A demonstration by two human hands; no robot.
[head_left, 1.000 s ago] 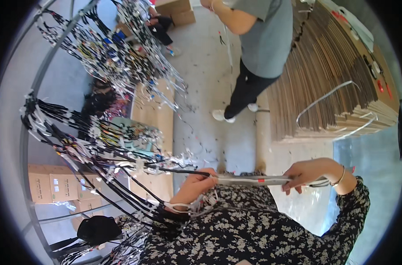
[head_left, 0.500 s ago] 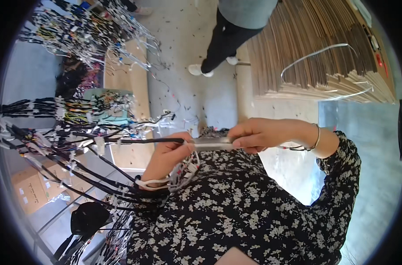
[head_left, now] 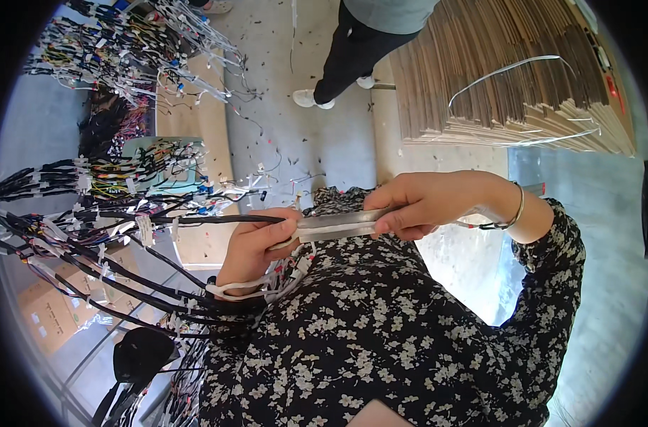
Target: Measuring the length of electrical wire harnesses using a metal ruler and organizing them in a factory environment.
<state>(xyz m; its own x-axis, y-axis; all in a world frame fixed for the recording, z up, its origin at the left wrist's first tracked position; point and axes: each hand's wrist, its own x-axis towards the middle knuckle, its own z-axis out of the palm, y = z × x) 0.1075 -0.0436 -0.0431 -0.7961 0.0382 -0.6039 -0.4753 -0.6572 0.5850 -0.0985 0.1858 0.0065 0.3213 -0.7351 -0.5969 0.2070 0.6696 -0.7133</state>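
Observation:
My left hand point(head_left: 254, 243) is closed on a black-sleeved cable point(head_left: 221, 220) of a wire harness, and on one end of a flat silvery-white strip point(head_left: 336, 227). The strip stretches across in front of my body, and what it is made of is hard to tell. Its other end is pinched between the thumb and fingers of my right hand point(head_left: 413, 210). White wires with small connectors point(head_left: 299, 265) hang below my left hand against the patterned top. More black cables point(head_left: 153, 281) pass under my left forearm.
Bundled wire harnesses point(head_left: 118, 174) hang at left, with more piled point(head_left: 118, 53) at far left. A strapped stack of flat cardboard point(head_left: 502, 78) stands at far right. Ahead, a person in dark trousers point(head_left: 349, 57) is on the floor. Cardboard boxes point(head_left: 50, 320) sit at lower left.
My left hand has moved slightly left, away from my right hand. More of the silvery strip shows between them, and it slants up a little toward the right.

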